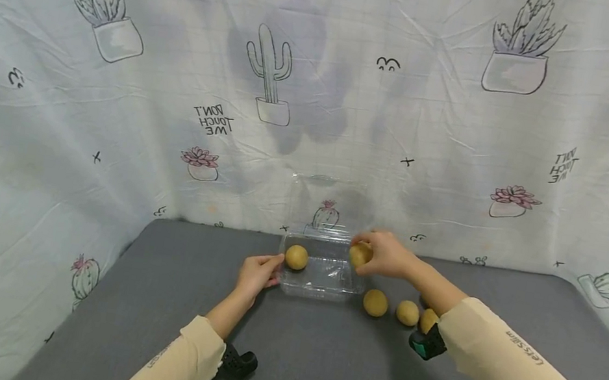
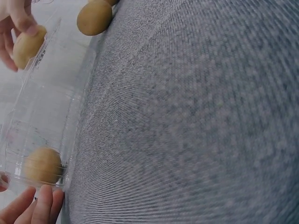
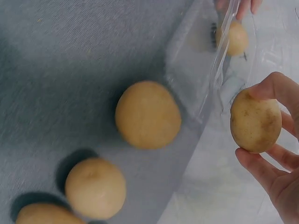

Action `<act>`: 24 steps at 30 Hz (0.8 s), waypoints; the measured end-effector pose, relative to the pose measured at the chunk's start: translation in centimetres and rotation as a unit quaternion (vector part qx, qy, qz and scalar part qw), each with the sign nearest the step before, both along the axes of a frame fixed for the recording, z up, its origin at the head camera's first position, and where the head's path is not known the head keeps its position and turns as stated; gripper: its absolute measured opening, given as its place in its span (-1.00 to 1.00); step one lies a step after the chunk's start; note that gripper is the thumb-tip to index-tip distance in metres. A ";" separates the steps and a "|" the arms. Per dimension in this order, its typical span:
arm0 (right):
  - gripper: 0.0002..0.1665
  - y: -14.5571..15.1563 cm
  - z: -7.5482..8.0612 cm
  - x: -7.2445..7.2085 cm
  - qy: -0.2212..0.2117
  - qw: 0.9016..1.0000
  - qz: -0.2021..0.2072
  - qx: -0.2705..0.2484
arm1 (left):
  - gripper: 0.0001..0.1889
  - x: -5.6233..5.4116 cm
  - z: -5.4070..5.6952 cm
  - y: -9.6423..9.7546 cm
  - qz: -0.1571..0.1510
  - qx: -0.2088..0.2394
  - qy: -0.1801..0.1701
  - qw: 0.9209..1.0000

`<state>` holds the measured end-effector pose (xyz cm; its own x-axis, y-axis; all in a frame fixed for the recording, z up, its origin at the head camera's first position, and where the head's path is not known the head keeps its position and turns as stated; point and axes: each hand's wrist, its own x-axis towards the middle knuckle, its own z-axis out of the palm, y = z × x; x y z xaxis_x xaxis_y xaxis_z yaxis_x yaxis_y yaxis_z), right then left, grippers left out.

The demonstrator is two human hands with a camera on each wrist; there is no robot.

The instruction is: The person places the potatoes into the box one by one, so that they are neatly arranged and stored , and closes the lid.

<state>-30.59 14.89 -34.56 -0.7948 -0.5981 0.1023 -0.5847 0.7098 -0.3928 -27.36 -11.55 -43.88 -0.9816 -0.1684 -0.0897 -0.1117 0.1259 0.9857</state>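
Observation:
My right hand grips a potato between thumb and fingertips, over the right end of a clear plastic container. That container's lid stands raised at the back. Inside, at the left end, lies another potato. My left hand holds the container's left side; in the left wrist view its fingers lie against the wall beside the inner potato, with one fingertip up by the rim.
Right of the container, a potato and a smaller one lie on the grey table. A further potato is partly covered by my right forearm. A printed curtain hangs behind the table.

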 end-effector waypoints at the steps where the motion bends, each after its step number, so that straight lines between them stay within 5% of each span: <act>1: -0.47 -0.3 0.0 0.0 -0.002 1.000 0.004 -0.001 | -0.59 0.0 0.0 0.0 0.000 0.002 -0.001 1.000; 13: -0.46 -3.6 -0.3 -0.6 -0.002 1.000 0.023 0.013 | -0.61 -0.1 0.1 0.0 0.003 0.013 0.003 1.000; 24: -0.41 -5.3 -2.6 -1.1 0.007 1.000 -0.012 0.017 | -0.61 -0.2 -0.2 0.1 0.014 -0.008 0.003 1.000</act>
<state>-31.66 9.56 -37.19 -0.8079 -0.5819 0.0938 -0.5723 0.7364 -0.3609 -27.59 -11.44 -44.11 -0.9769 -0.1976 -0.0813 -0.1099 0.1383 0.9843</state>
